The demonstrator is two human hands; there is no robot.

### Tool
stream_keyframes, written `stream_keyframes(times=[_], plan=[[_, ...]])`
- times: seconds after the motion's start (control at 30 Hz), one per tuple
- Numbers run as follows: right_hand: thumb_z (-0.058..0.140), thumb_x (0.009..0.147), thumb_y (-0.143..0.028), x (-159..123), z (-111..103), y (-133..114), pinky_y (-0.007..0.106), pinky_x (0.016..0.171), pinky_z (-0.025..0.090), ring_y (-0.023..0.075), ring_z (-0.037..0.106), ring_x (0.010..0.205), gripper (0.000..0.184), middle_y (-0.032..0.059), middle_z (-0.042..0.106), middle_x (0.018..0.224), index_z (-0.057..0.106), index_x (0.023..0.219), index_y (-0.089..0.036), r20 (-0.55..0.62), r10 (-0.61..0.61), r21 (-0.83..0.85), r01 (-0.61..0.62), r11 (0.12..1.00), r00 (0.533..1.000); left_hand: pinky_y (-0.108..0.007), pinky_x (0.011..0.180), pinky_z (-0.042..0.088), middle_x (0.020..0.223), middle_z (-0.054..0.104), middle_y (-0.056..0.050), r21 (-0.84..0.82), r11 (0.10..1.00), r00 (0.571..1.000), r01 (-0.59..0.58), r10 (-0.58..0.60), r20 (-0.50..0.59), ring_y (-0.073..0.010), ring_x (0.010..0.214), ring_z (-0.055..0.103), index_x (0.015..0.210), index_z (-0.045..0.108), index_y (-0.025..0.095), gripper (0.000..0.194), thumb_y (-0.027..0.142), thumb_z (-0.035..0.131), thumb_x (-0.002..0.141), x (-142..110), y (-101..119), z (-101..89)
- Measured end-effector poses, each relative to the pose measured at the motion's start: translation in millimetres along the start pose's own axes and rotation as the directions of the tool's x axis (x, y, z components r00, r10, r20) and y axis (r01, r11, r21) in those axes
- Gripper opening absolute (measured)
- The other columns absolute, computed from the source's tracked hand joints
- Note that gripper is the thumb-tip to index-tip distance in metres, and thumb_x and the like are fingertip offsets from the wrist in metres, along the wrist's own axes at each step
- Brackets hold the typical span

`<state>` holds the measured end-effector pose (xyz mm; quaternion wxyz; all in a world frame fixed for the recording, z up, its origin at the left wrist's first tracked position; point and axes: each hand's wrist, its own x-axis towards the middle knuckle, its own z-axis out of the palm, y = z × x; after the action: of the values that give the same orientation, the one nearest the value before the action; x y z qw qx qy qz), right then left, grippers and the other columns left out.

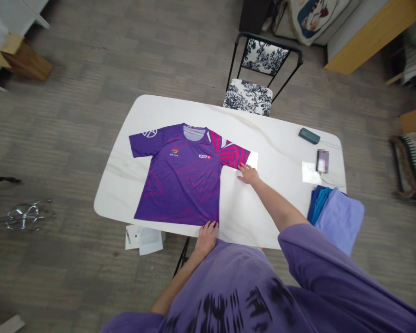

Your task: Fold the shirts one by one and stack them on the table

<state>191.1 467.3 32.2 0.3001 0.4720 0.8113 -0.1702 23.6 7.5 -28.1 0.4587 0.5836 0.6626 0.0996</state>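
Note:
A purple short-sleeved T-shirt (183, 180) lies spread front up on the white table, its neckline toward the far side. One sleeve, on the right, carries a pink and purple striped pattern; small logos mark the chest. My left hand (206, 238) rests at the shirt's lower right hem corner, fingers stretched over the fabric edge. At the cuff of the striped sleeve is my right hand (248, 174), its fingertips touching the cloth and its thumb apart from them. Neither hand visibly grips the fabric.
The white table (270, 203) has rounded corners. To the right lie a dark case (309, 135), a blurred phone-like item (322, 161) and folded blue and lilac cloths (339, 217) overhanging the edge. A patterned chair (249, 96) stands at the far side; papers (150, 240) show below the near edge.

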Motion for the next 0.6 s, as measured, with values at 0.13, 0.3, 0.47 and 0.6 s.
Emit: stream_keyframes(times=[0.13,0.3,0.47,0.6], plan=[[0.046,0.116,-0.058,-14.7,14.5,53.2,0.059,0.148,0.03,0.037,0.022,0.185,0.084,0.0046,0.005,0.203,0.029,0.191,-0.024,0.017,0.022,-0.019,-0.021,1.0,1.0,-0.086,0.135,0.031,0.177,0.056,-0.016,-0.003,0.996,0.992,-0.094,0.094,0.085,-0.0495,0.168,0.047,0.182,0.042,0.061,0.103,0.02,0.058,0.089,10.7,16.5,17.3],[0.053,0.116,-0.055,-42.6,45.4,148.0,0.06,0.146,0.031,0.0379,0.024,0.184,0.084,0.0076,0.007,0.203,0.03,0.191,-0.025,0.01,0.04,-0.024,-0.04,0.999,0.999,-0.085,0.129,0.034,0.174,0.058,-0.018,-0.039,0.982,0.964,-0.183,0.187,0.188,-0.0471,0.166,0.048,0.18,0.047,0.061,0.096,0.023,0.055,0.092,36.2,66.9,60.9],[0.054,0.122,-0.049,-88.0,87.5,263.7,0.057,0.139,0.035,0.0365,0.031,0.179,0.079,0.0291,0.001,0.199,0.034,0.187,-0.009,-0.018,0.068,-0.021,-0.069,0.997,0.997,-0.079,0.133,0.03,0.176,0.057,-0.018,-0.074,0.969,0.935,-0.235,0.246,0.255,-0.0439,0.168,0.045,0.178,0.053,0.056,0.09,0.024,0.053,0.094,72.1,148.0,126.4],[0.058,0.12,-0.038,-129.2,116.3,354.2,0.06,0.136,0.035,0.039,0.029,0.178,0.076,0.0351,0.009,0.196,0.036,0.184,-0.003,-0.029,0.113,0.039,-0.112,0.993,0.993,-0.078,0.13,0.034,0.173,0.059,-0.02,-0.092,0.963,0.913,-0.255,0.271,0.304,-0.0436,0.165,0.047,0.168,0.067,0.053,0.074,0.025,0.05,0.101,101.2,219.8,184.3]])
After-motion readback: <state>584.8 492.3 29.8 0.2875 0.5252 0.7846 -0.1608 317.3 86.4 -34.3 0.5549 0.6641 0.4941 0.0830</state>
